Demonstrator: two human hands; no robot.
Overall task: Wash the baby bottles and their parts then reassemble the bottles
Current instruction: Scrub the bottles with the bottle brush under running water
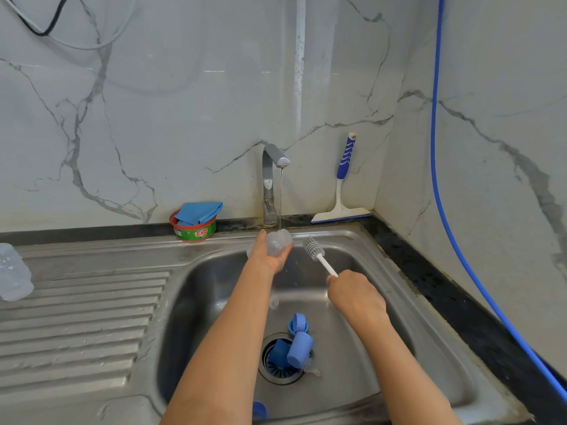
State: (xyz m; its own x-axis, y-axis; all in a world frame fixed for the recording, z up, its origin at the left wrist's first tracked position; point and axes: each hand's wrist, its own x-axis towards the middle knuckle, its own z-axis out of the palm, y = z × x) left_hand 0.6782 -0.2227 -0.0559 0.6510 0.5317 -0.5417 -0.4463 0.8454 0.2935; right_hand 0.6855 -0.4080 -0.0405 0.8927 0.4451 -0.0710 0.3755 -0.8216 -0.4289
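Rinsing a clear bottle under the tap, brush ready

The left hand (270, 256) cups a clear baby bottle (279, 240), fingers curled round it, right under the thin stream from the tap (273, 167). The right hand (356, 294) grips the white handle of the bottle brush (316, 253), whose bristles sit just beside the bottle. To do this well, I would tilt the bottle's mouth toward the brush, feed the bristles fully inside and twist while water runs through. Blue caps (299, 348) and a clear teat lie at the drain of the sink (368, 348), probably unwashed; a second bottle (13, 274) rests on the drainboard
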